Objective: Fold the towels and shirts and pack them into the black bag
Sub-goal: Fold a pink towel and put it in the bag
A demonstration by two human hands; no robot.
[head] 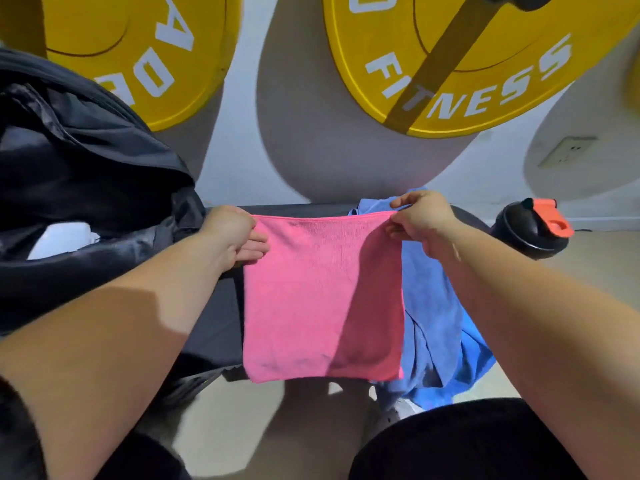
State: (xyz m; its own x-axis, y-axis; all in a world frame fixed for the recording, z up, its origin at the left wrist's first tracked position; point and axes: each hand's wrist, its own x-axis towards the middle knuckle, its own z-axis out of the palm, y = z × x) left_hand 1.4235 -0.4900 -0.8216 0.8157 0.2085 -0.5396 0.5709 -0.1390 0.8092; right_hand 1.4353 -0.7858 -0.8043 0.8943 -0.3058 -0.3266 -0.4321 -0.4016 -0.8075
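While it hangs by its top edge in front of the black padded counter (pixel 214 327), the pink square microfibre towel (pixel 322 299) is stretched flat, its lower edge free and past the counter's near edge.

- Left hand (pixel 232 233): pinching the towel's upper left corner, fingers curled against the cloth.
- Right hand (pixel 424 220): pinching the towel's upper right corner between thumb and fingers.
- Soft black fabric bag (pixel 86 168): left of the towel, mouth open; a white folded item (pixel 59 239) shows inside.
- Rumpled blue cloth (pixel 436 313): behind and right of the towel, draped over the counter, partly covered by the towel; towel or shirt cannot be told.
- Black bottle with orange flip lid (pixel 530 230): further right of the towel, beyond the blue cloth.
- Yellow round weight plate with white lettering (pixel 450 64): above the towel, by the white wall; a second yellow plate (pixel 138 46) above and left.
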